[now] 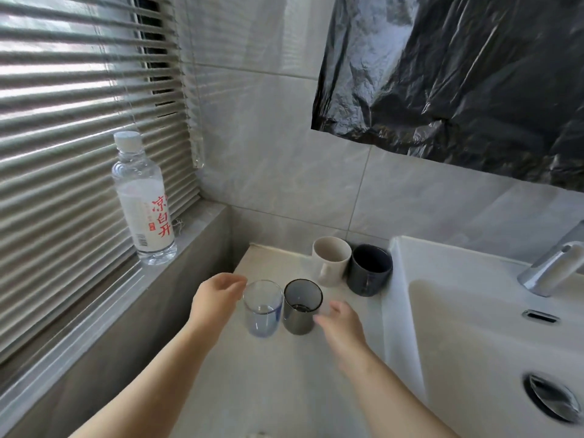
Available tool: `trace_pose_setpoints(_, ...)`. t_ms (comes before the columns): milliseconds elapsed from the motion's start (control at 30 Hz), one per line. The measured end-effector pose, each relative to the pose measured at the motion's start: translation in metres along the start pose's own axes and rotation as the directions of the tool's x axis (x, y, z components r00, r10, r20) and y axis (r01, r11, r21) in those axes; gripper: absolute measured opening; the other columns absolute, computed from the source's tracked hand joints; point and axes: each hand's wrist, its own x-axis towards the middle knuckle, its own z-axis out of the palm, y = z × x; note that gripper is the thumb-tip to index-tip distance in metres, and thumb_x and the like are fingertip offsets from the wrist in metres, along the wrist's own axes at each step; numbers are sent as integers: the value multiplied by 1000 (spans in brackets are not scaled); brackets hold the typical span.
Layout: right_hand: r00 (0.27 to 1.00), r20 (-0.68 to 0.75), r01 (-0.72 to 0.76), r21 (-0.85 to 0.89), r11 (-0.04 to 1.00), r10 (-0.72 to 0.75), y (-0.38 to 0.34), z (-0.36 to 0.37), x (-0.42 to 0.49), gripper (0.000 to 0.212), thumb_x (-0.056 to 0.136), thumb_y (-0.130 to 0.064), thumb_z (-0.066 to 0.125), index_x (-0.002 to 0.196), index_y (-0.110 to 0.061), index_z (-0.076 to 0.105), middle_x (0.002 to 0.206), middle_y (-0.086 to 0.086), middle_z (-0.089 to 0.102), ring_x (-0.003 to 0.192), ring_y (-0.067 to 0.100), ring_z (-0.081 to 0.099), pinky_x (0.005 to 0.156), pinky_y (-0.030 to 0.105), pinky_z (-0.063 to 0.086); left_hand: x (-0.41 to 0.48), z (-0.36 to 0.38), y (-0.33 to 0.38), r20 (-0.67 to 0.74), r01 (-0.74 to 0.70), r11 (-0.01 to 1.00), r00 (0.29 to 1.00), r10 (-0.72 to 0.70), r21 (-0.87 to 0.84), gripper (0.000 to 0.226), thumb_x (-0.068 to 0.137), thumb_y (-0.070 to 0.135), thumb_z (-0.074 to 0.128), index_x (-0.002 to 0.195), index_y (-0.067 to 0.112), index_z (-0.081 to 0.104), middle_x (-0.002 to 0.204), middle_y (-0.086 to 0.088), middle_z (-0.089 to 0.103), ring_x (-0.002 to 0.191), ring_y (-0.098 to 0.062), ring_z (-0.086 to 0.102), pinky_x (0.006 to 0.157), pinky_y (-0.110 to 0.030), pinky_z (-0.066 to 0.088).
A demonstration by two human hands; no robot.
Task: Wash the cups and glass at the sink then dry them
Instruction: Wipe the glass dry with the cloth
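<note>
on the counter [252,390], clear glass [263,308] stands just beside left hand [215,300], fingers [235,281] apart.

Centre frame, I see my left hand [218,300] beside a clear glass [263,311] and my right hand [343,325], blurred, beside a grey glass [301,311]; both relaxed.

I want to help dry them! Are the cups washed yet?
Nothing looks washed yet: the clear glass, grey cup, cream cup and dark cup all stand on the counter beside the sink, and no water runs from the tap. In hand: the left hand reaches for the clear glass, the right hand for the grey cup, neither gripping. Left: washing and drying all four.
</note>
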Motion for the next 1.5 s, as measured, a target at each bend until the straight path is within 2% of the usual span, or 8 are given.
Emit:
trace_pose_setpoints(67,1000,24,-12,4,1000,12,4,4,2,61,85,-11,63,141,-13,38,140,8,45,123,23,48,87,24,36,3,-3,-7,25,46,999,999,-47,21,15,85,12,68,99,18,68,107,-4,66,92,-18,58,82,-31,45)
trace_pose_setpoints(200,997,70,14,31,999,-16,7,12,12,57,81,-13,69,131,-20,42,116,0,53,107,19,51,86,26,38,7,9,-25,286,125,983,945,-159,134,111,49,24,89,145,19,34,136,-1,45,121,-21,50,96,-30,42)
trace_pose_setpoints(267,999,38,34,55,998,-37,8,19,19,46,77,-12,74,115,-19,49,102,-4,61,98,18,58,85,32,47,8,19,-31,296,85,985,947,-127,150,126,32,32,83,146,19,32,134,-1,47,115,-21,54,97,-35,47)
trace_pose_setpoints(400,998,-24,51,58,997,-49,5,32,30,53,74,-17,77,118,-25,50,94,-9,59,97,18,60,90,39,50,24,32,-39,141,32,983,988,-59,182,91,60,14,89,136,16,40,120,-1,53,104,-21,58,92,-37,51)
trace_pose_setpoints(600,995,-80,73,66,995,-68,-12,48,52,55,78,-22,76,125,-21,47,99,-7,58,93,13,50,80,22,37,63,38,-37,46,22,985,998,-30,168,61,66,19,87,108,17,42,111,-3,61,98,-19,61,74,-30,49)
trace_pose_setpoints(700,991,-120,65,81,995,-55,-22,61,66,54,78,-23,76,124,-17,49,115,1,61,103,18,56,82,22,39,84,38,-33,40,-1,986,999,-5,164,58,65,20,87,107,16,46,109,-1,61,97,-17,60,71,-28,46)
trace_pose_setpoints(1000,965,-260,81,200,977,-27,-39,91,114,25,79,-14,70,101,-10,60,84,-9,59,83,15,57,73,24,41,142,50,-20,72,-44,979,997,31,198,55,68,22,85,108,13,48,106,1,59,84,-5,54,58,-21,41)
trace_pose_setpoints(1500,945,-290,-26,391,920,151,-55,103,138,34,80,-7,60,115,-8,57,96,5,63,84,23,55,78,31,45,165,77,-7,58,-56,970,997,44,237,63,70,28,85,115,11,44,115,-2,55,98,-16,55,70,-25,41)
